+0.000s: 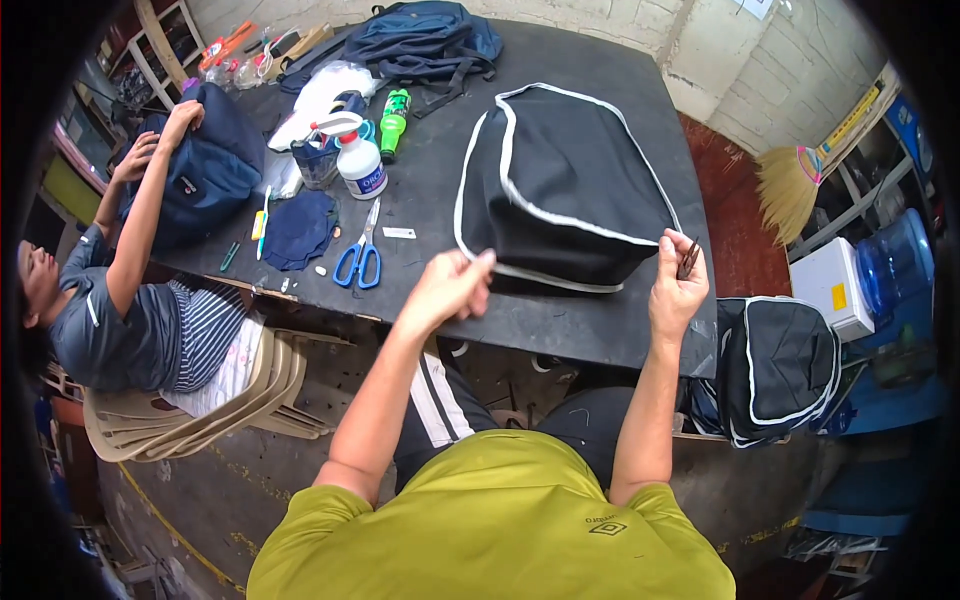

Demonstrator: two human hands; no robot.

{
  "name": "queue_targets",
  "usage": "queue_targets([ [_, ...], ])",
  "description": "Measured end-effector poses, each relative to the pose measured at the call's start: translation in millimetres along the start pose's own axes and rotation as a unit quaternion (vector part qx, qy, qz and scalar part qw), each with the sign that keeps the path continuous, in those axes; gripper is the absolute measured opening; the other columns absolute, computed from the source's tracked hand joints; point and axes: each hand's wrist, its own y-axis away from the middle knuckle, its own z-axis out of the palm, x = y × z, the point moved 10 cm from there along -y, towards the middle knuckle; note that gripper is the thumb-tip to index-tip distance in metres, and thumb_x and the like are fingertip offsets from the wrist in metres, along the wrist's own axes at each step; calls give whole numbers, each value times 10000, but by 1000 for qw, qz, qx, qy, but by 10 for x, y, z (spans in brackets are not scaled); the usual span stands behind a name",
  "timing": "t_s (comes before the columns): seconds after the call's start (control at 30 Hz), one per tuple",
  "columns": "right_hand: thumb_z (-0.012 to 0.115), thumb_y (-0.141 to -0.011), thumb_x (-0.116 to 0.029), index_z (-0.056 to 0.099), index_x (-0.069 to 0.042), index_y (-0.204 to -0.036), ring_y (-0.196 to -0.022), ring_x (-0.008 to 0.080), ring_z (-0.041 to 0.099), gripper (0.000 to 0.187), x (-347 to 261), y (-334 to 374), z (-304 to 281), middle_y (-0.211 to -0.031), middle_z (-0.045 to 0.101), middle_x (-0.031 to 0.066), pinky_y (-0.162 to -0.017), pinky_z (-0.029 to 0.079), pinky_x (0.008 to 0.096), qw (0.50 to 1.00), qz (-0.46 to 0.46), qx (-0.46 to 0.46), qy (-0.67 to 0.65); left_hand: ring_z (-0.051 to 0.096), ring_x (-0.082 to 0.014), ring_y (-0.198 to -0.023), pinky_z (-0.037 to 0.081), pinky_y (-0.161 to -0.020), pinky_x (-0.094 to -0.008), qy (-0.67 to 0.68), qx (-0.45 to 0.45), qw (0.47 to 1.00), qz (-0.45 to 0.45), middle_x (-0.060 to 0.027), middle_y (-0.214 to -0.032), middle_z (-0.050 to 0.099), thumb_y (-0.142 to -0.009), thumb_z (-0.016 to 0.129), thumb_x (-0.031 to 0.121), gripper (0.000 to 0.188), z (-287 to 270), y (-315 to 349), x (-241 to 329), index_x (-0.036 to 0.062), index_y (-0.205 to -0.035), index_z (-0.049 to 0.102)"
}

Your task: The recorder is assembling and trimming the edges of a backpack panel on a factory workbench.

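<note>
A black fabric bag body [580, 180] with white-bound edges stands on the dark table in front of me. At its near left corner is my left hand [455, 287], fingers curled together beside the white edging; whether a thread or the edging is between them is too small to tell. My right hand [680, 280] is at the bag's near right corner, thumb and finger against the white binding. Small dark thread snips [689, 258] are held in that same hand. Blue-handled scissors [359, 258] lie on the table to the left of my left hand.
A co-worker [110, 290] sits at the left, both hands on a navy bag [205, 165]. On the table are a white spray bottle [360, 165], a green bottle [395, 125], dark fabric pieces [300, 230] and a navy backpack [420, 45]. Another white-edged black bag [785, 360] is at the right.
</note>
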Motion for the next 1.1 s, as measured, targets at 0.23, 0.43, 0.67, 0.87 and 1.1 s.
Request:
queue_targets([
  [0.23, 781, -1049, -84, 746, -15, -1144, -714, -23, 425, 122, 125, 248, 62, -856, 567, -110, -645, 325, 170, 992, 82, -95, 29, 577, -96, -518, 459, -508, -284, -67, 136, 985, 76, -12, -584, 604, -1106, 634, 544, 629, -421, 389, 614, 45, -726, 679],
  [0.43, 783, -1041, -65, 725, -23, -1116, -697, -37, 400, 103, 122, 335, 30, -846, 539, -118, -617, 311, 159, 992, 81, -95, 23, 651, -246, -560, 506, -601, -420, -301, 271, 898, 173, -93, -615, 653, -1023, 718, 543, 581, -458, 145, 1421, 46, -724, 694],
  [0.67, 743, -1074, -86, 714, 8, -1091, -865, 32, 563, 100, -29, 75, -229, -949, 654, -51, -787, 460, 209, 994, 31, -97, 49, 641, -461, -723, 480, -629, -503, -329, 196, 876, 294, -206, -730, 620, -1051, 698, 284, 378, -181, 205, 1019, 24, -801, 586],
  [0.87, 792, -1042, -212, 786, 26, -1098, -876, 54, 640, 244, 204, -1010, 378, -938, 756, -6, -808, 524, 251, 969, 4, -209, 130, 644, -479, -750, 490, -628, -493, -288, 233, 881, 293, -211, -784, 633, -1065, 710, 249, 319, -176, 457, 310, 30, -878, 573],
  [1.1, 831, -955, -395, 822, 29, -1131, -949, 144, 724, 459, 699, -1631, 1306, -1009, 824, 94, -906, 568, 348, 907, 27, -262, 327, 686, -439, -736, 515, -629, -495, -302, 241, 879, 280, -168, -763, 661, -1050, 724, 269, 299, -163, 432, 291, 56, -880, 601],
])
